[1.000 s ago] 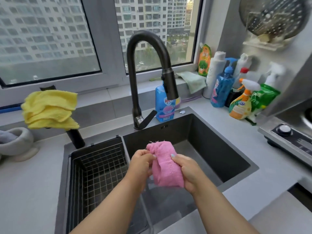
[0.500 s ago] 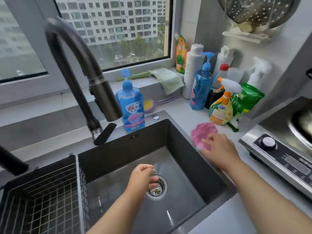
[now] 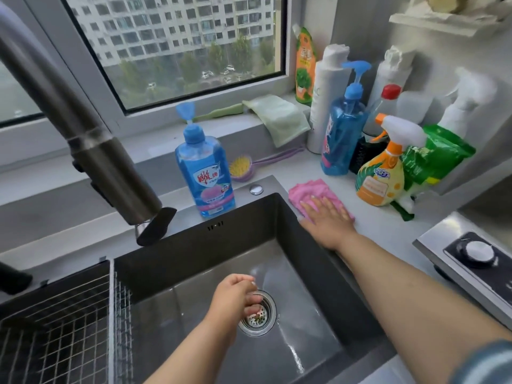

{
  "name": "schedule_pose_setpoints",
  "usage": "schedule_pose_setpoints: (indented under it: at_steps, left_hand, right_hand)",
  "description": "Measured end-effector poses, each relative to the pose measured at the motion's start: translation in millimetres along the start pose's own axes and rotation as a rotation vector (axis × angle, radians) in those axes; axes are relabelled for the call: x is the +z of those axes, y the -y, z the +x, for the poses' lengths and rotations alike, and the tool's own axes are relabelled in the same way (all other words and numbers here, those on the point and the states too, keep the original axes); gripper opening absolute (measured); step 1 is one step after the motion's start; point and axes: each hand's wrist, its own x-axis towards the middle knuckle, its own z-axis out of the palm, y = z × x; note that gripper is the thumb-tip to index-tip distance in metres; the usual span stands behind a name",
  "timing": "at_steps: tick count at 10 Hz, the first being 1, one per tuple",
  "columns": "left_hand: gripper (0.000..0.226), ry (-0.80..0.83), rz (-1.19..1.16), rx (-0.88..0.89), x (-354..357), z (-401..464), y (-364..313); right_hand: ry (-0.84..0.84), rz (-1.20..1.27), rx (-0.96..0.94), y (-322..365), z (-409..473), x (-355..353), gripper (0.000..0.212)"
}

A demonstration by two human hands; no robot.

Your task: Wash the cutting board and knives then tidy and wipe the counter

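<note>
The pink cloth [image 3: 310,191] lay on the counter [image 3: 371,225] just past the right rear corner of the sink [image 3: 313,261], near the orange spray bottle [image 3: 381,173]. The right hand [image 3: 328,214] pressed flat on it, fingers straight and close together, covering its near half. The left hand [image 3: 235,303] hung inside the sink over the drain strainer [image 3: 259,314], fingers curled downward; whether they pinched anything could not be told.

The cloth looked soft, light and limp, probably damp, so it would bunch and fold under sideways pressure instead of sliding whole. A flat palm over its middle suited wiping; for lifting, gathering a fold at the free edge farthest from the sink would serve. It was not fragile, and the smooth counter offered little grip.
</note>
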Motion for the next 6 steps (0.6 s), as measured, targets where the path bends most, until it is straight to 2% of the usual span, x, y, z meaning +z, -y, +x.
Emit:
schedule_pose_setpoints:
  at_steps: [2,4,6]
  left_hand:
    - [0.012,-0.022,0.004,0.023,-5,0,-5]
    - [0.015,-0.029,0.016,0.082,-4,-12,-16]
    - [0.015,-0.037,0.054,0.155,-20,-34,-32]
  right_hand:
    - [-0.036,-0.02,-0.061,-7,-2,5,0.059]
    - [-0.055,-0.026,-0.08,-20,-47,17,0.057]
    - [-0.045,0.094,-0.032,-17,-77,15,0.055]
